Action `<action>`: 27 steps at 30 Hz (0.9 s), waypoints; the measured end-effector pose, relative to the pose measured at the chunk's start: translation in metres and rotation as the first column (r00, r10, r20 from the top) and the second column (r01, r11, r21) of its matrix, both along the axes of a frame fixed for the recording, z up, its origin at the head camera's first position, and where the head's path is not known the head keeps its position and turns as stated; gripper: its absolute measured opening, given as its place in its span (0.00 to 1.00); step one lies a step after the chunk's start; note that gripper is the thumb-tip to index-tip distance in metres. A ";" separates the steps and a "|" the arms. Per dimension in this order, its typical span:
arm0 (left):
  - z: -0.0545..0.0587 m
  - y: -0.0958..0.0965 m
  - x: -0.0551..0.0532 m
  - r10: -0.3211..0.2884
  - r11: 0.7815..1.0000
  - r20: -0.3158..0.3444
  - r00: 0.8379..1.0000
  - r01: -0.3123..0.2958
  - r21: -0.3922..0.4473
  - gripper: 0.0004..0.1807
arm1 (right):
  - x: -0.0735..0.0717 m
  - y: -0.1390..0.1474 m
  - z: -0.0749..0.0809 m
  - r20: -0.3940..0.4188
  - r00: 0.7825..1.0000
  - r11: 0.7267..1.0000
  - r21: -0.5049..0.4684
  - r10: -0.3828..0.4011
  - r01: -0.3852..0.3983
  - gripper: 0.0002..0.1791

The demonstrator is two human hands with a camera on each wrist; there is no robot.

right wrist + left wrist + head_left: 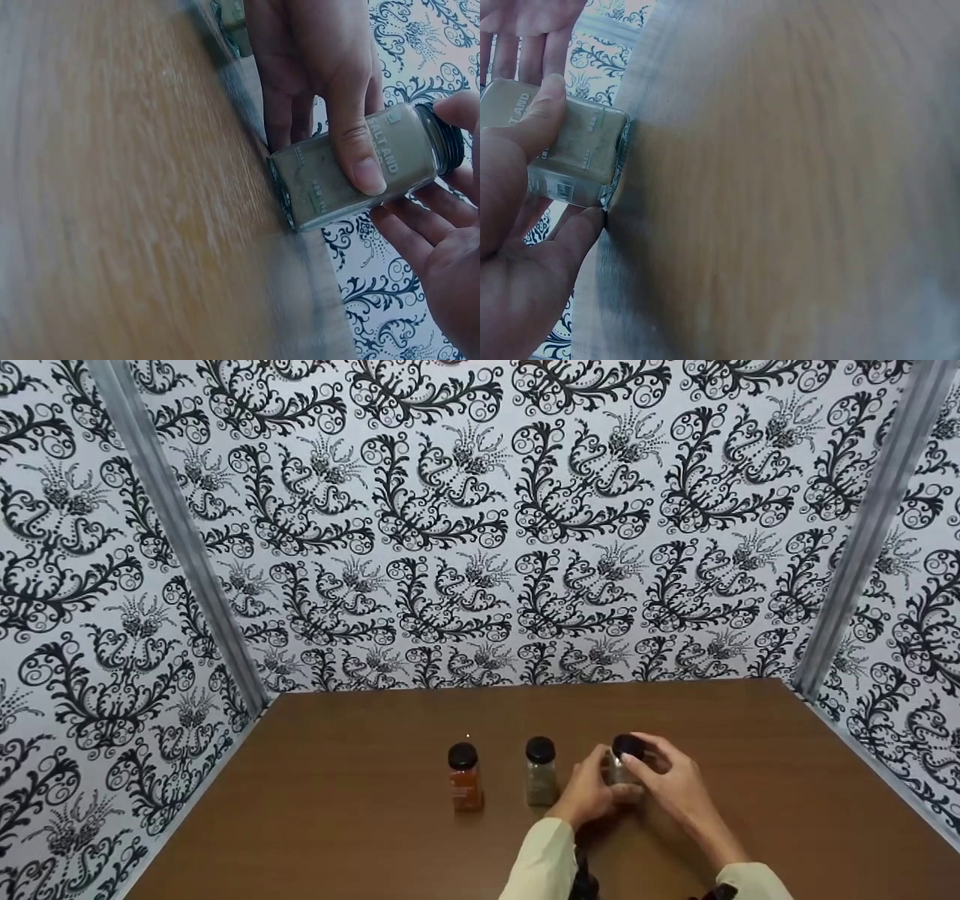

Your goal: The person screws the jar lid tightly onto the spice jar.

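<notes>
A square glass spice jar (621,772) with a black lid (448,139) and greyish-beige contents stands at the right of the group, its base close to the tabletop. My left hand (590,787) grips the jar's body, thumb across the front label, where "SALT AND" partly shows in the right wrist view. From the other side, my right hand (679,784) holds the black lid between thumb and fingers. In the right wrist view my right fingers (409,232) spread below the jar's upper part.
Left of my hands, a spice jar with greenish contents (541,780) stands upright. Farther left is another with orange-red contents (466,789). Both have black lids. The brown wooden table (360,750) meets black-and-white patterned walls (465,540) at the back and sides.
</notes>
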State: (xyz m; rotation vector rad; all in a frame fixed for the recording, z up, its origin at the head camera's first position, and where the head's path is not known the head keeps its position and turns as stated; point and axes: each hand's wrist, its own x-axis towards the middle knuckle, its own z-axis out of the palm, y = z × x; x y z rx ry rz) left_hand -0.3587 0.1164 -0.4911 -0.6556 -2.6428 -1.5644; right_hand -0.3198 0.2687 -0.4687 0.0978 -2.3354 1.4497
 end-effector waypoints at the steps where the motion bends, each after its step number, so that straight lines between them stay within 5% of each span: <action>1: 0.000 0.000 0.000 -0.001 1.000 0.003 1.000 0.001 0.003 0.25 | -0.001 0.000 0.000 0.007 1.000 1.000 -0.002 -0.001 0.001 0.23; 19: 0.000 0.001 0.000 -0.003 1.000 0.045 0.999 0.001 0.027 0.23 | 0.001 -0.001 0.002 0.001 0.999 0.998 0.045 0.042 -0.042 0.24; 27: 0.000 0.002 0.000 -0.003 1.000 0.000 1.000 0.003 0.018 0.25 | -0.001 -0.008 -0.002 -0.016 1.000 1.000 -0.003 0.023 -0.023 0.22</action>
